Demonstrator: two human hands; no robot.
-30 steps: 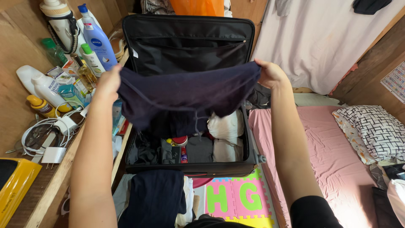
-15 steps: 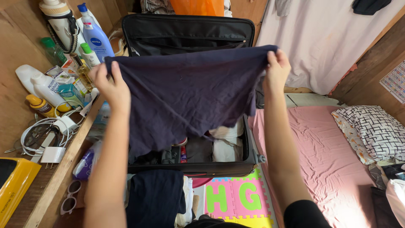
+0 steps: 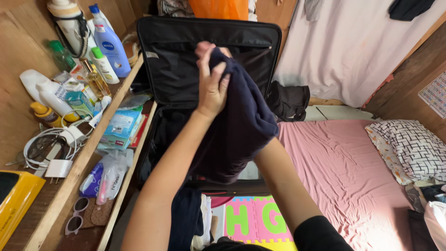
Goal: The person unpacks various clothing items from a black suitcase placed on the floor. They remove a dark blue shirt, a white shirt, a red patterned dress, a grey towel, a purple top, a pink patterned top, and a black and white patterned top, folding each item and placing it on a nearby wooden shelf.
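I hold a dark navy garment [image 3: 241, 125] folded in half in front of the open black suitcase [image 3: 186, 69]. My left hand [image 3: 211, 83] grips its top edge, fingers closed on the cloth. My right hand is hidden behind the hanging fabric; only its forearm [image 3: 278, 181] shows, reaching up into the garment. The cloth hangs down over the suitcase's lower half and hides most of what lies inside.
A wooden shelf [image 3: 69, 186] at the left holds bottles [image 3: 109, 46], tubes, white cables [image 3: 46, 144], a charger and sunglasses [image 3: 76, 221]. A bed with a pink sheet [image 3: 348, 176] and a patterned pillow [image 3: 413, 144] lies to the right. Foam letter mats [image 3: 253, 218] lie below.
The garment was spread wide between both hands. Now my hands have come together at the top middle and the cloth hangs folded in half.
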